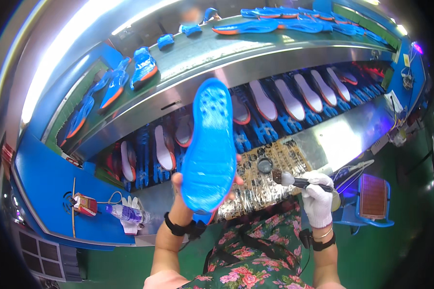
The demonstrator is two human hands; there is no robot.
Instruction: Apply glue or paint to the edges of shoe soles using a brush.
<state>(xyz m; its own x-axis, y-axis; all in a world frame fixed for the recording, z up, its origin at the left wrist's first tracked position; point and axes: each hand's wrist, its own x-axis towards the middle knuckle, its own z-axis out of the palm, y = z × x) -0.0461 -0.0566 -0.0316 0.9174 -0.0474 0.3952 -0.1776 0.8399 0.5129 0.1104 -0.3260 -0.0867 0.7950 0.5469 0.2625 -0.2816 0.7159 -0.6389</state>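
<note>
The bare left hand holds a blue shoe sole upright in front of the person, fingers curled round its lower end, tread side facing the camera. The gloved right hand is closed on the handle of a brush, whose bristles hang just beside a small round pot on the patterned paper and well apart from the sole. The sole's surface looks glossy, though whether it is already coated cannot be told. Judging by this, brushing looks barely begun. More soles rest on the lower rack.
</note>
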